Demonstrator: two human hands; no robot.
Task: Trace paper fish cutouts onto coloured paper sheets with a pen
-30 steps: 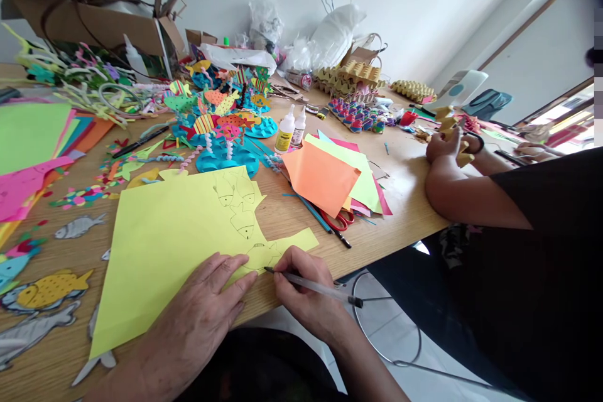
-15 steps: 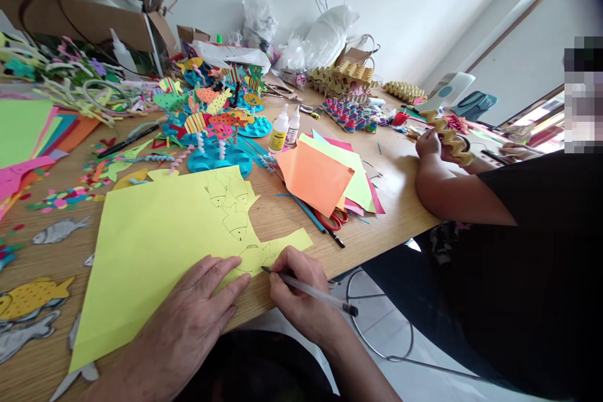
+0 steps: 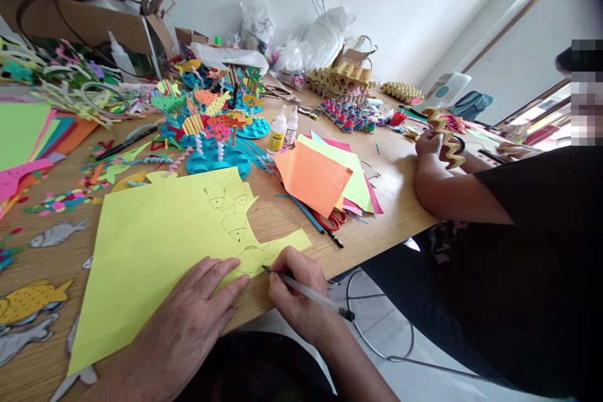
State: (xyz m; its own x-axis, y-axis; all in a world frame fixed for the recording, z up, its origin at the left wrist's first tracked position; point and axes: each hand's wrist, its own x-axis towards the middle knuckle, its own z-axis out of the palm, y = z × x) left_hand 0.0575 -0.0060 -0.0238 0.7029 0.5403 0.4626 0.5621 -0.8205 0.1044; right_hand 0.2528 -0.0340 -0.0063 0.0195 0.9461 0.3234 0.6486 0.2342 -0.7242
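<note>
A large yellow sheet (image 3: pixel 141 251) lies near the table's front edge, with several fish outlines in black line at its right side. My left hand (image 3: pixel 198 301) rests flat on the sheet's lower part, fingers spread, holding nothing. In my right hand (image 3: pixel 299 286) is a clear pen (image 3: pixel 315 295) with a black end, gripped between thumb and fingers. Its tip touches the paper at the lowest fish outline (image 3: pixel 254 257), close to the tail. My left fingertips lie beside the same outline's left end.
Orange paper (image 3: pixel 313 176), red scissors (image 3: pixel 335 220) and two glue bottles (image 3: pixel 277 130) are beyond my right hand. Blue bases with paper fish (image 3: pixel 219 160) stand behind the sheet. Fish cutouts (image 3: pixel 35 301) lie left. Another person at right holds an egg-carton piece (image 3: pixel 445 141).
My hands and the pen are almost unmoved, the pen's rear end slightly further left. The other person's egg-carton piece has tilted and shifted slightly.
</note>
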